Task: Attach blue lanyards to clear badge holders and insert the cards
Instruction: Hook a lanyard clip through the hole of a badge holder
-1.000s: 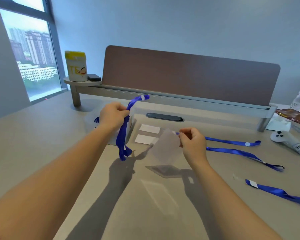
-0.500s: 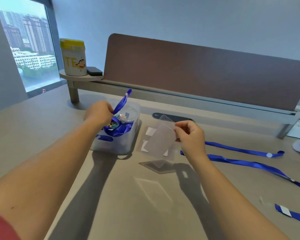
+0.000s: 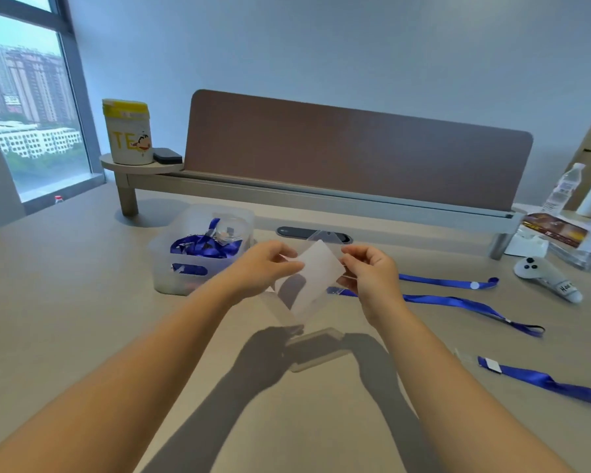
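left hand [image 3: 270, 264] has let go of the lanyards in the bin [image 3: 198, 249], now pinches the clear badge holder [image 3: 309, 285] mid-frame with the right hand [image 3: 369, 271]; card insertion's probably next

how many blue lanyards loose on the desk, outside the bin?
3, all right of the hands: far one, middle one, near one. More lie tangled in the bin, uncountable.

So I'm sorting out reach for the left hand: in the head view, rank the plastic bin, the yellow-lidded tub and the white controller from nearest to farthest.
From the left hand:
1. Plastic bin, just to its left, holding blue lanyards.
2. Yellow-lidded tub, back left on the small shelf.
3. White controller, far right on the desk.
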`<state>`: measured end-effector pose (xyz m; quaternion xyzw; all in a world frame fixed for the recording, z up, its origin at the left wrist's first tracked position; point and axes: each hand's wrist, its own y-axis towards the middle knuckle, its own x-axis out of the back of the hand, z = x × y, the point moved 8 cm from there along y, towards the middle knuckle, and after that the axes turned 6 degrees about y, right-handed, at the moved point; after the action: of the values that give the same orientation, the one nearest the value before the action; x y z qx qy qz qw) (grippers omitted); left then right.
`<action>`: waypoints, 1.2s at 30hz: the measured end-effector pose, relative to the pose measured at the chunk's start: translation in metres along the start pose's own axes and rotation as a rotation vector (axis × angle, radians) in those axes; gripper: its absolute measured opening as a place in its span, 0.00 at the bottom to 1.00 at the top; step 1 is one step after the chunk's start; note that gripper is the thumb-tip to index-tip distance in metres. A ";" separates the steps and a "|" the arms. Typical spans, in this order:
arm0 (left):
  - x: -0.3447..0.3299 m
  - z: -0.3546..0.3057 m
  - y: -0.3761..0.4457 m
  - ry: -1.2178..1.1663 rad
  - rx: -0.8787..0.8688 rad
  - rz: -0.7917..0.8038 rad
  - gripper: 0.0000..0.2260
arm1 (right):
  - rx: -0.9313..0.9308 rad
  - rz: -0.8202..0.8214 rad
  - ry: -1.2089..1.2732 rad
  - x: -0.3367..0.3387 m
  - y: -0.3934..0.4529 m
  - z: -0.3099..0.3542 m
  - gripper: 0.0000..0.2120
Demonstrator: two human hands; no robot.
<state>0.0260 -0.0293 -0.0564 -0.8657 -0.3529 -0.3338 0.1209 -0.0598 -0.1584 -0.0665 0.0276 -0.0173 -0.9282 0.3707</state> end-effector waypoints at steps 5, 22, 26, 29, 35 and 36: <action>-0.052 -0.018 -0.014 -0.074 -0.022 -0.023 0.05 | -0.011 -0.044 -0.047 0.057 -0.024 -0.011 0.08; -0.160 -0.057 0.001 -0.142 -0.060 -0.206 0.03 | 0.017 -0.037 -1.342 0.214 -0.015 -0.085 0.04; -0.155 -0.051 0.006 -0.172 -0.025 -0.227 0.05 | 0.081 -0.025 -1.418 0.209 -0.003 -0.082 0.14; -0.152 -0.048 0.007 -0.187 0.004 -0.230 0.06 | 0.082 -0.009 -1.363 0.206 -0.002 -0.083 0.13; -0.152 -0.045 0.005 -0.277 0.085 -0.149 0.12 | 0.081 -0.062 -0.984 0.197 -0.013 -0.068 0.10; -0.151 -0.043 0.003 -0.283 0.095 -0.145 0.13 | 0.104 -0.073 -0.919 0.192 -0.015 -0.061 0.09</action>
<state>-0.0727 -0.1308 -0.1240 -0.8697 -0.4432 -0.1993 0.0864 -0.2053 -0.2810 -0.1354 -0.3673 -0.2253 -0.8545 0.2900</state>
